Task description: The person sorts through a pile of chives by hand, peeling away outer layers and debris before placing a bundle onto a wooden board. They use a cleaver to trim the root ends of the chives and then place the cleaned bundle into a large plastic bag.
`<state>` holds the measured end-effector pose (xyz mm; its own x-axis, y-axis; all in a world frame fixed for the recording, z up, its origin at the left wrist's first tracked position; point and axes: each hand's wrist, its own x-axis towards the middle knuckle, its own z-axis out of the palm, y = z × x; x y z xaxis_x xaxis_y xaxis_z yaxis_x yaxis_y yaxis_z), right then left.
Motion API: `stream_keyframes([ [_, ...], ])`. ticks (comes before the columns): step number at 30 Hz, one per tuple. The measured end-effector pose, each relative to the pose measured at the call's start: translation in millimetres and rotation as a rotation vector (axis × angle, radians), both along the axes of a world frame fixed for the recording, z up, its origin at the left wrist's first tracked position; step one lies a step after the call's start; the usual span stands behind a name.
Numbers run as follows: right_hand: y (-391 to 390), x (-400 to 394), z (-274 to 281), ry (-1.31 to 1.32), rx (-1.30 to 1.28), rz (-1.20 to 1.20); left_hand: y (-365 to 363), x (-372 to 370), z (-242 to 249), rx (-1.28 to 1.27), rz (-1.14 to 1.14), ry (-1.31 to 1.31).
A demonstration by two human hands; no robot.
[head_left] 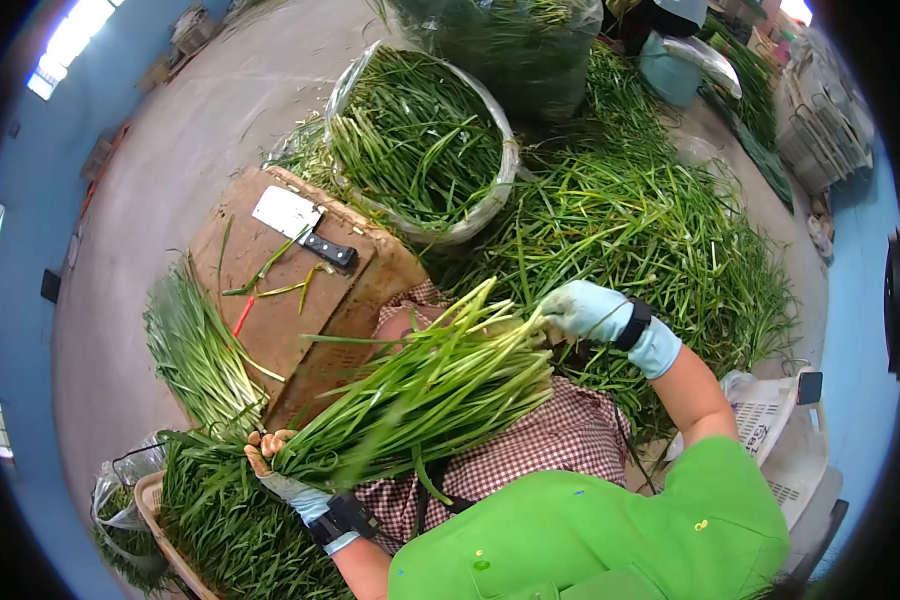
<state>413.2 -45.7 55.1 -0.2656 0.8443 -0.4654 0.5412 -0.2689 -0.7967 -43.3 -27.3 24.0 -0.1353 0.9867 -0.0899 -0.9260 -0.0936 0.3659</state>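
Observation:
A thick bunch of garlic chives (430, 390) lies slanting across my lap, its pale stem ends up to the right and its leaf tips down to the left. My left hand (275, 465), in a light glove with stained fingertips, is closed around the leafy end. At the stem end, my right hand (588, 310), also gloved, has its fingers pinched together on some stalks. Left of the lap, a cleaver (305, 228) with a black handle rests on a brown board (300, 290), beside a few loose leaves and a red strip. Another chive bundle (205, 350) lies along the board's left edge.
Behind the board stands a plastic-lined round container (510, 150) full of chives. A large loose heap of chives (650, 240) spreads to the right. A crate (150, 500) of chives sits lower left, and a white plastic basket (785, 430) lower right. Another person's sleeve (680, 10) shows behind.

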Motion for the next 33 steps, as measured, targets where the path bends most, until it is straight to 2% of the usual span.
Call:
stream_keyframes([
  [1,-9,12,-9,-0.013,-0.041,-0.153,1,-5,-5,-0.002,-0.006,-0.001],
  [2,-15,26,-21,-0.337,0.163,-0.143,3,-11,-9,-0.048,0.045,0.198],
  [3,-17,38,-30,-0.659,0.369,-0.126,3,-16,-12,-0.040,0.004,0.219],
  [5,-17,42,-21,-1.099,0.869,-0.122,5,-10,-2,-0.029,-0.042,0.244],
  [7,-9,30,-11,-0.782,0.862,-0.146,6,-1,5,0.029,-0.125,0.054],
  [9,13,5,-8,-0.427,0.865,-0.070,8,-13,-2,0.024,-0.104,0.162],
  [11,36,-24,-8,-0.447,0.533,0.054,8,-22,-12,0.019,-0.082,0.271],
  [14,62,-64,-24,-0.459,0.477,0.131,8,-24,-10,-0.041,0.045,0.439],
  [17,81,-92,-31,-0.256,0.461,0.201,5,-20,0,-0.063,-0.082,0.341],
  [19,88,-102,-38,-0.244,0.432,0.094,6,-17,-1,0.020,-0.090,0.239],
  [20,89,-100,-36,-0.280,0.493,0.042,7,-14,0,0.020,-0.086,0.237],
  [22,95,-92,-34,-0.430,0.551,-0.052,5,-10,3,0.042,-0.113,0.061],
  [23,98,-82,-40,-0.456,0.674,-0.111,5,-15,-1,0.039,-0.112,0.057],
  [25,98,-58,-41,-0.556,0.709,-0.192,6,-26,-12,-0.054,-0.073,0.244],
  [27,95,-45,-21,-0.690,0.476,-0.116,5,-24,-8,-0.085,-0.080,0.255],
  [28,95,-41,-23,-0.610,0.369,-0.040,4,-23,-4,-0.117,-0.089,0.272],
  [29,95,-40,-34,-0.555,0.375,0.063,4,-18,-1,-0.119,-0.094,0.269],
  [31,88,-48,-57,-0.369,0.555,-0.024,5,-6,4,-0.093,-0.039,0.250],
  [33,97,-52,-63,-0.244,0.261,0.084,7,-5,2,-0.061,-0.058,0.218],
])
